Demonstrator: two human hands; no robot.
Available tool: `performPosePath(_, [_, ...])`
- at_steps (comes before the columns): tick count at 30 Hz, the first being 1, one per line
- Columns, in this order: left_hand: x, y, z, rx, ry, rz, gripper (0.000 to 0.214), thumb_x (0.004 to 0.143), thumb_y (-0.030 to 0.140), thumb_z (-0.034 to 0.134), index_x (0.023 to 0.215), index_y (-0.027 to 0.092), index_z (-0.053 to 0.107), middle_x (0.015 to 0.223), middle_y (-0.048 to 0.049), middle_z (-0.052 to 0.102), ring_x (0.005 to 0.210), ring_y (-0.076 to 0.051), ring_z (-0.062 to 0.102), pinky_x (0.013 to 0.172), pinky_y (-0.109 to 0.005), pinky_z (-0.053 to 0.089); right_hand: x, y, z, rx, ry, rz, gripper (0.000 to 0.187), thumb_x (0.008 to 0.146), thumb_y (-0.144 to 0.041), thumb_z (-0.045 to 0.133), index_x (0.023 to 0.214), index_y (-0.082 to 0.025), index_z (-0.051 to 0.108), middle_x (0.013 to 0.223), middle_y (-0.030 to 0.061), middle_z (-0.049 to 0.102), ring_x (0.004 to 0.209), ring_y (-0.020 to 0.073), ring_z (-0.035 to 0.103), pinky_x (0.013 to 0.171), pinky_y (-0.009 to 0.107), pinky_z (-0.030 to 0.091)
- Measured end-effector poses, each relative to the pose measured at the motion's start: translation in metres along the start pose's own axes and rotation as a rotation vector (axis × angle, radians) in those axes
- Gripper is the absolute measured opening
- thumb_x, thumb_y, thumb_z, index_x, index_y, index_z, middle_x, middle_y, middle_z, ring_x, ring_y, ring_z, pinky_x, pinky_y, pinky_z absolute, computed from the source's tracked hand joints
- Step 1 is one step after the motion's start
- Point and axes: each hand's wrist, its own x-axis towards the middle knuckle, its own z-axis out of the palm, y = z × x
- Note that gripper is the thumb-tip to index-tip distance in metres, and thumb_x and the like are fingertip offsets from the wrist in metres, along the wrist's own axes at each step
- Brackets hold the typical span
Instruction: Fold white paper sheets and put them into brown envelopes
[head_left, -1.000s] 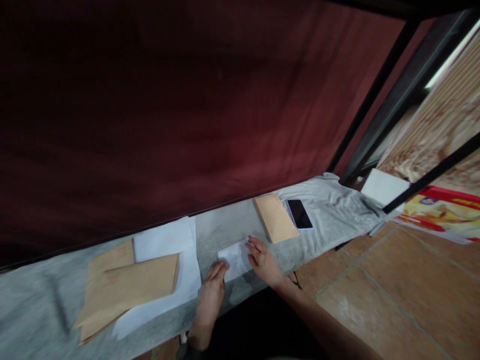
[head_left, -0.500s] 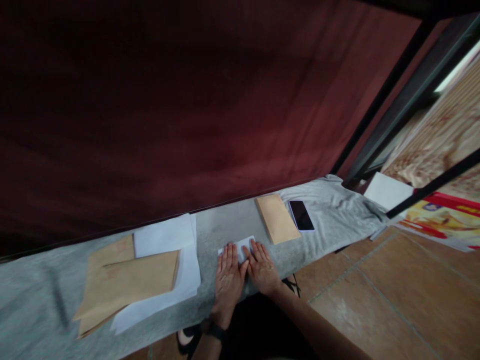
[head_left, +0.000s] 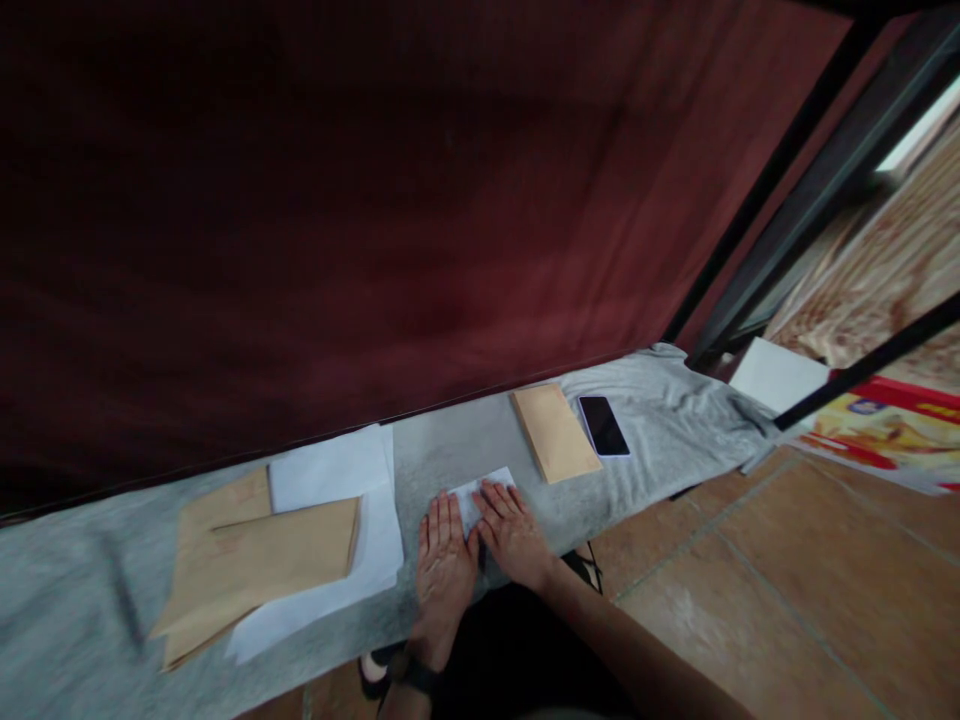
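Observation:
A small folded white paper [head_left: 466,500] lies on the grey cloth in front of me, partly covered by both hands. My left hand [head_left: 444,555] rests flat at its left edge, fingers stretched out and pointing away from me. Across its right part lies my right hand [head_left: 512,532], also flat, with the fingers extended. The thumbs are close together over the paper's near side. Just beyond my right hand is a brown envelope [head_left: 556,433], lying flat and apart from it.
On the left, brown envelopes [head_left: 277,555] lie over white sheets [head_left: 330,470]. A phone [head_left: 604,426] sits right of the single envelope. The grey cloth [head_left: 675,410] covers a narrow surface against a dark red panel [head_left: 450,250]. Tiled floor [head_left: 712,600] shows at right.
My left hand has slid slightly left towards the paper's edge, uncovering more of its middle. My right hand has shifted a little left over the paper. Both remain flat.

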Motion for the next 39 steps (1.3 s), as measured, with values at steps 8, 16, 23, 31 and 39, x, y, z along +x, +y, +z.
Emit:
performPosePath(8, [-0.006,-0.003,-0.005,-0.011,0.024,-0.012,0.061,0.100,0.040,0.035,0.149,0.005,0.041,0.151,-0.0227,0.048,0.144,-0.033,0.041,0.115,-0.054,0.037,-0.009,0.011,0.004,-0.075,0.018,0.071,0.057,0.101,-0.037,0.052,0.153,-0.018,0.042,0.160,0.0133,0.035,0.146,0.0268,0.036,0.120,0.044,0.027])
performPosePath(16, [-0.021,0.001,-0.013,-0.065,0.022,-0.127,0.058,0.098,0.038,0.038,0.147,0.006,0.045,0.150,-0.0242,0.048,0.139,-0.036,0.047,0.115,-0.058,0.036,-0.019,0.018,0.005,-0.113,0.085,0.118,0.060,0.102,-0.041,0.047,0.155,-0.015,0.037,0.159,0.0153,0.038,0.144,0.0299,0.037,0.118,0.049,0.028])
performPosePath(23, [0.006,0.003,-0.015,-0.337,0.003,-0.366,0.049,0.095,0.023,0.038,0.139,0.012,0.053,0.131,-0.0155,0.066,0.125,-0.027,0.059,0.108,-0.044,0.046,-0.020,0.019,0.011,-0.104,0.107,0.100,0.060,0.102,-0.040,0.047,0.154,-0.013,0.037,0.159,0.0165,0.036,0.144,0.0317,0.037,0.117,0.050,0.029])
performPosePath(31, [0.027,-0.012,-0.019,-0.765,-0.144,-0.698,0.045,0.085,0.019,0.053,0.129,0.015,0.058,0.087,-0.0060,0.074,0.078,-0.020,0.070,0.075,-0.032,0.055,-0.021,0.021,0.011,-0.135,0.128,0.064,0.060,0.103,-0.039,0.047,0.154,-0.011,0.036,0.158,0.0193,0.037,0.142,0.0341,0.039,0.114,0.052,0.032])
performPosePath(39, [0.016,-0.006,-0.031,-0.972,-0.052,-0.810,0.052,0.081,0.019,0.054,0.132,0.017,0.056,0.072,0.0027,0.064,0.062,-0.013,0.062,0.059,-0.025,0.050,-0.029,0.036,0.001,0.063,0.079,-0.034,0.054,0.104,-0.039,0.044,0.154,-0.019,0.038,0.156,0.0130,0.043,0.143,0.0281,0.040,0.118,0.054,0.030])
